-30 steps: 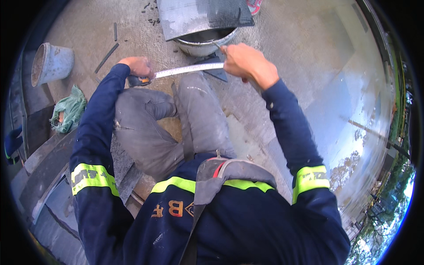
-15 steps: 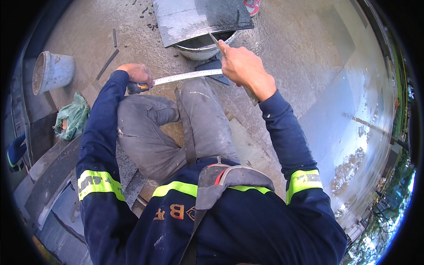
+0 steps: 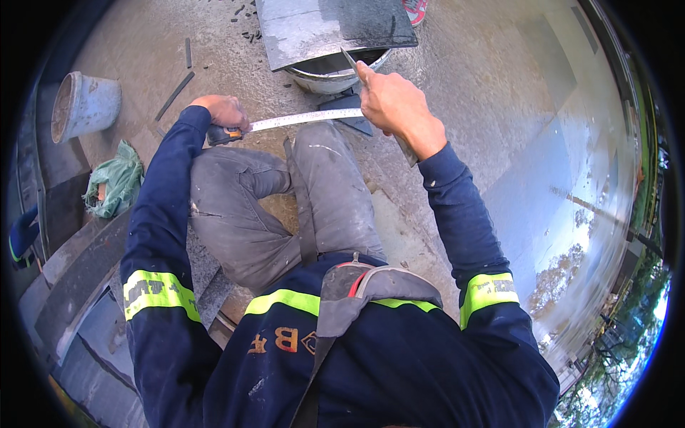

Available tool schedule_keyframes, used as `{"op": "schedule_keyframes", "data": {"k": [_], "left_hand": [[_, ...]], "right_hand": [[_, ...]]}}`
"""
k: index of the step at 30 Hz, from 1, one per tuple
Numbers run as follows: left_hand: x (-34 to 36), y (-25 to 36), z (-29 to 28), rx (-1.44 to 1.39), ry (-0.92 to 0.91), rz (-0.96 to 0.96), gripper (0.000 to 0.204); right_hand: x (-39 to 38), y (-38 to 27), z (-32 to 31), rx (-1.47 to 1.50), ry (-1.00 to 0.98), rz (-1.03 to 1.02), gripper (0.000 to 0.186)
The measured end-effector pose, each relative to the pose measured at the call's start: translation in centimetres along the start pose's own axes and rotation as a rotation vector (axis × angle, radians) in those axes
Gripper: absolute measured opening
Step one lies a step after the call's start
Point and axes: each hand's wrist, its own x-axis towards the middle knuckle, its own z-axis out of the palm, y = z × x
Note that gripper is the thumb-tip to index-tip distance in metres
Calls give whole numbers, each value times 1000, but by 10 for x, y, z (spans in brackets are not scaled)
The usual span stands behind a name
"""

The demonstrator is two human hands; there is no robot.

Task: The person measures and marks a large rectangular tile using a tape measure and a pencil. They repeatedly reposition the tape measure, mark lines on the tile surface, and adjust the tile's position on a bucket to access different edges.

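Head view shows a person sitting on a grey concrete floor point(image 3: 492, 78) with a tape measure point(image 3: 227, 133) pulled out across the knees. The left hand point(image 3: 227, 112) is curled tight around the dark case of the tape measure, with the fingers closed on it. The white tape blade point(image 3: 307, 119) runs from that case to the right hand point(image 3: 392, 107). The right hand is closed too; it holds a thin grey blade-like tool point(image 3: 351, 61) that pokes up past the fingers, and it seems to pinch the end of the tape as well, though that part is hidden.

A metal basin point(image 3: 332, 73) sits just beyond the tape blade, with a flat dark slab point(image 3: 328, 28) lying over it.

The tape could slip from the right hand and snap back toward the case, because it is stretched tight. The pointed tool sits close to the fingers, so a slip could nick them. The slab only rests on the basin rim, so a bump might tip it.

No packages or signs show. Left of the tape measure lies a crumpled green bag point(image 3: 114, 182), and farther left a grey bucket point(image 3: 84, 105). The jacket has yellow shiny bands point(image 3: 158, 292) and orange letters on the chest
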Motion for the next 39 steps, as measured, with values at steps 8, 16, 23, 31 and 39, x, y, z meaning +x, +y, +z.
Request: {"op": "schedule_keyframes", "data": {"k": [8,16,23,31,39], "left_hand": [[-7,5,-2,-1,-4,-35,40],[-8,7,-3,0,-4,-46,40],[-8,2,-3,-20,6,-20,40],[0,0,-4,42,3,70,38],[-1,3,-5,43,13,49,38]], "right_hand": [[0,1,0,15,16,-23,58],[2,-1,1,1,8,-11,57],[1,-9,-2,-25,17,-3,48],[11,-14,-11,-97,-34,-61,52],[-1,-8,-7,-5,24,2,38]]}}
